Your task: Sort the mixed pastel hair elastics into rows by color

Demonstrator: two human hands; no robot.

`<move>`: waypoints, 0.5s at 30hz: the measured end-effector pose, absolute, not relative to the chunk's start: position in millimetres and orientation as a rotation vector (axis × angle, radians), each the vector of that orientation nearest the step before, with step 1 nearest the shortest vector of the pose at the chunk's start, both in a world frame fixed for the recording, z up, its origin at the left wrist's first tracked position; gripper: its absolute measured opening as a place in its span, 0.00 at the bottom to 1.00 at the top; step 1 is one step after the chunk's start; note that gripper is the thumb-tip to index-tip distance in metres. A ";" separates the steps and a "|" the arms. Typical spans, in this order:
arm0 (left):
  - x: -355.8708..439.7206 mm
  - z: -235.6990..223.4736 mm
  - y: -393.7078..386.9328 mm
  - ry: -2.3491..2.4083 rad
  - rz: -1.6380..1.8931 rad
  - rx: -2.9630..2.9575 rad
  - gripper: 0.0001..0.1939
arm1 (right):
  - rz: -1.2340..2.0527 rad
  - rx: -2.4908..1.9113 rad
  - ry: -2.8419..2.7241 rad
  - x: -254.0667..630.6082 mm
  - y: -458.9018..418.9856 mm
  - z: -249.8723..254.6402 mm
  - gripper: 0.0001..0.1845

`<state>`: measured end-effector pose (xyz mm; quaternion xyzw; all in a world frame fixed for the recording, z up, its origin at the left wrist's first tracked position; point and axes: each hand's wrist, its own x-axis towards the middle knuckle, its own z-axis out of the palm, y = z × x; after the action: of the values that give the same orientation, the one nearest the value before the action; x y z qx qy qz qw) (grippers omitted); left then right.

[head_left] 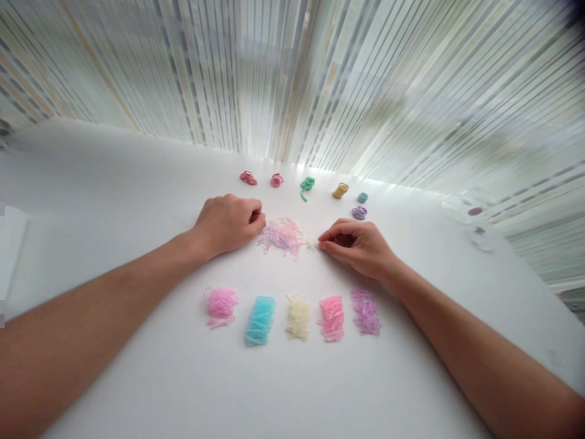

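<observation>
A loose, tangled heap of pink and lilac rubber bands [283, 236] lies on the white table between my hands. My left hand [230, 222] rests at the heap's left edge with its fingers curled and the thumb pressed to the index finger; anything inside is hidden. On the other side my right hand [359, 245] is closed in a pinch, its fingertips beside a few pale cream bands [311, 245]. Whether it grips one of these is too small to tell.
Nearer me, sorted piles form a row: pink [221, 306], turquoise [260, 321], cream [298, 317], brighter pink [331, 318] and purple [365, 312]. Behind are small coiled bundles, including green [308, 184] and gold [340, 191]. A striped curtain [283, 73] borders the table's far edge.
</observation>
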<state>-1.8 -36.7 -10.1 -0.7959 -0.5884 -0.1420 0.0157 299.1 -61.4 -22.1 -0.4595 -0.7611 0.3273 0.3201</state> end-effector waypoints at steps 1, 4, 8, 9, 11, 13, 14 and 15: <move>-1.9 -9.8 -36.7 -1.833 -0.435 -2.474 0.17 | 0.872 -1.211 -2.011 298.6 -61.8 -21.4 0.09; -2.0 -8.5 -37.0 -1.834 -0.393 -2.469 0.18 | 0.933 -1.220 -2.049 297.5 -62.8 -18.6 0.10; -1.7 -6.6 -37.6 -1.828 -0.352 -2.466 0.19 | 1.026 -1.206 -2.056 298.0 -62.3 -17.4 0.12; -1.5 -6.3 -37.7 -1.829 -0.350 -2.464 0.19 | 1.042 -1.213 -2.032 298.2 -61.9 -17.5 0.12; -1.2 -6.1 -37.6 -1.829 -0.346 -2.460 0.19 | 1.059 -1.241 -1.959 298.2 -61.2 -17.4 0.15; -0.9 -6.3 -37.2 -1.824 -0.338 -2.461 0.19 | 1.066 -1.267 -1.880 297.4 -61.3 -15.3 0.17; -0.9 -6.4 -37.0 -1.823 -0.335 -2.461 0.19 | 1.082 -1.267 -1.841 296.8 -61.7 -13.3 0.17; -0.9 -6.5 -36.9 -1.822 -0.333 -2.459 0.19 | 1.109 -1.258 -1.801 296.3 -62.4 -10.6 0.18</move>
<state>-0.9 -36.9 -6.5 -0.7984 -0.5915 -0.1082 0.0314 296.3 -62.4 -10.6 -0.4817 -0.6900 0.4249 0.3336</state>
